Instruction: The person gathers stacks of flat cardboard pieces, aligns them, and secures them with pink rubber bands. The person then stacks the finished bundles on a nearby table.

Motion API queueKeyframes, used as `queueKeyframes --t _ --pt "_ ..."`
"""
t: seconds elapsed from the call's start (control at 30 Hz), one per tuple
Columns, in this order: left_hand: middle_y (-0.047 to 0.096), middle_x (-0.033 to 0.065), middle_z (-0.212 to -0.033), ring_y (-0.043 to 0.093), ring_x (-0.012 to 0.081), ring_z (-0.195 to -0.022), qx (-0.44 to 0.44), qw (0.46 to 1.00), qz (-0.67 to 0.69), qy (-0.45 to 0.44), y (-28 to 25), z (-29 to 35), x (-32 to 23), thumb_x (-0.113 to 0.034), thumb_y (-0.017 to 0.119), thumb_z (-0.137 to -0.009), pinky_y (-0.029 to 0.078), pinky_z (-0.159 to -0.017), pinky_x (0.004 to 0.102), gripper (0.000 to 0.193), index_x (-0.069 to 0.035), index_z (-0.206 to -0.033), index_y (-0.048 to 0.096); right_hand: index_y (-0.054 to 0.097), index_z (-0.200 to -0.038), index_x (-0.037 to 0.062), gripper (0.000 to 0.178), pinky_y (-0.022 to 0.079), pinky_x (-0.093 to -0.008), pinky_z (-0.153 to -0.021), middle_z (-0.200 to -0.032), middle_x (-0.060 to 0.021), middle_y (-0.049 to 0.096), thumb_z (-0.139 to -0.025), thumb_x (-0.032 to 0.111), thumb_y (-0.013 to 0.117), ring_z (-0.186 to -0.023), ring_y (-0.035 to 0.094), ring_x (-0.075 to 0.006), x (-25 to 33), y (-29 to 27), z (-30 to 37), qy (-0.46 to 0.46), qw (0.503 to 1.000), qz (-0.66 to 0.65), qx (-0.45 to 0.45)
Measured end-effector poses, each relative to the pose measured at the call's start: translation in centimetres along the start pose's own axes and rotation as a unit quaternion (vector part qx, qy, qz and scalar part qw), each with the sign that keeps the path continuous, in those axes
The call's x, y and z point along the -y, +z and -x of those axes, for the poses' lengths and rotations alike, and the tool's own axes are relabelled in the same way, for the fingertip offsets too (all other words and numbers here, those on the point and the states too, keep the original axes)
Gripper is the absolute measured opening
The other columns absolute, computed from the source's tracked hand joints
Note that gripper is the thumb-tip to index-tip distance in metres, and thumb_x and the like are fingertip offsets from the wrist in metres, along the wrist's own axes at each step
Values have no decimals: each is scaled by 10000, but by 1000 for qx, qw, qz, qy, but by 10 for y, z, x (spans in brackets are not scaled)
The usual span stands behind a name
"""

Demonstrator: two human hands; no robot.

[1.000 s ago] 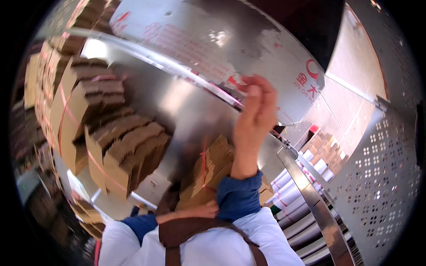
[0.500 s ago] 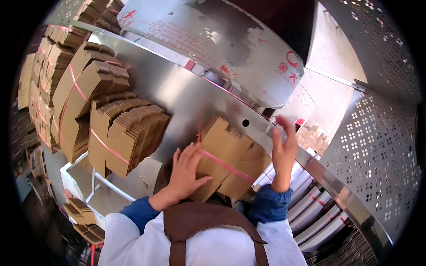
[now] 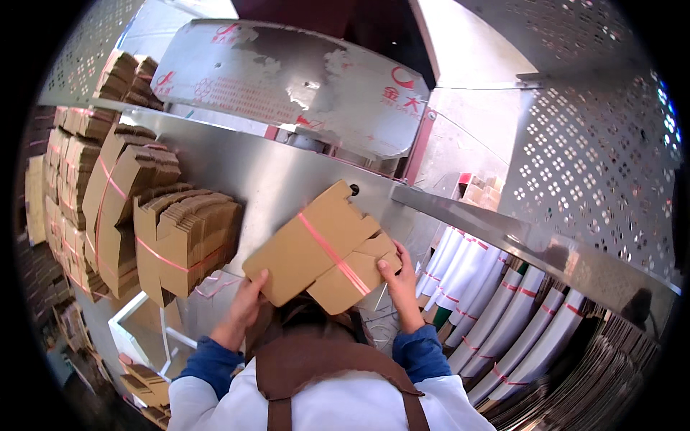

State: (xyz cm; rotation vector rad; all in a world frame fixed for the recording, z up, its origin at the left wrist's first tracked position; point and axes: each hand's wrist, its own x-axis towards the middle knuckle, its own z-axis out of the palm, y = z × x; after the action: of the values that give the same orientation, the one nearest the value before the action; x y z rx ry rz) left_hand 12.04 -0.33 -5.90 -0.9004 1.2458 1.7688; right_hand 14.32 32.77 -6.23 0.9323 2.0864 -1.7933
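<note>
In front of me a bundle of flat brown cardboard pieces [image 3: 287,248], bound with pink strapping, lies tilted at the front edge of the metal table. My left hand [image 3: 248,300] grips its near left corner, the thumb on top and the fingers hidden below. At its right edge my right hand [image 3: 399,276] holds on the same way, its thumb pressed on the top sheet. Farther left on the table stand a strapped cardboard bundle [image 3: 176,255] and a taller one [image 3: 108,215] behind it.
A metal machine cover [image 3: 287,82] with red print rises beyond the table [image 3: 262,165]. White rolls with red bands [image 3: 496,323] lie at the lower right, beside perforated metal panels [image 3: 582,158]. More cardboard stacks [image 3: 72,179] line the far left. A white frame [image 3: 133,323] stands below.
My right hand came down from the air onto the bundle's right edge. My left hand shifted from its top to the near left corner. The bundle has turned, and the view has shifted.
</note>
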Motion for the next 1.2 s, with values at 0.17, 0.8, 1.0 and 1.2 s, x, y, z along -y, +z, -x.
queueKeyframes --t 0.17,0.8,1.0,1.2 --pt "536 96 -1289 555 191 -1125 1 982 -172 73 39 -46 -61 -463 642 -862 444 -933 389 748 -72 -1424 340 390 -1339 -7 665 400 -335 -979 -1249 -176 516 -863 374 655 -1155 505 -238 -23 -2 13 -35 991 -66 -109" --pt "492 186 -1302 466 346 -1219 -224 618 -549 516 -180 80 -147 -229 760 -737 380 -1022 408 656 -22 -1293 478 471 -1280 -5 523 487 -347 -852 -1095 -173 634 -878 284 641 -988 620 -223 -5 166 122 -26 992 -6 124" --pt "470 168 -1352 463 337 -1236 69 457 -723 513 -203 19 -268 -370 795 -670 376 -1030 418 808 -32 -1321 454 354 -1405 15 708 410 -328 -996 -1331 -189 516 -883 406 629 -1187 535 -252 -94 353 113 -54 814 316 484" --pt "603 220 -1131 585 393 -1009 94 516 -754 396 -200 -19 -249 -498 746 -697 472 -867 451 871 -73 -1372 396 285 -1441 66 668 440 -378 -947 -1358 -124 491 -943 436 530 -1184 520 -245 -133 428 145 159 855 -296 395"
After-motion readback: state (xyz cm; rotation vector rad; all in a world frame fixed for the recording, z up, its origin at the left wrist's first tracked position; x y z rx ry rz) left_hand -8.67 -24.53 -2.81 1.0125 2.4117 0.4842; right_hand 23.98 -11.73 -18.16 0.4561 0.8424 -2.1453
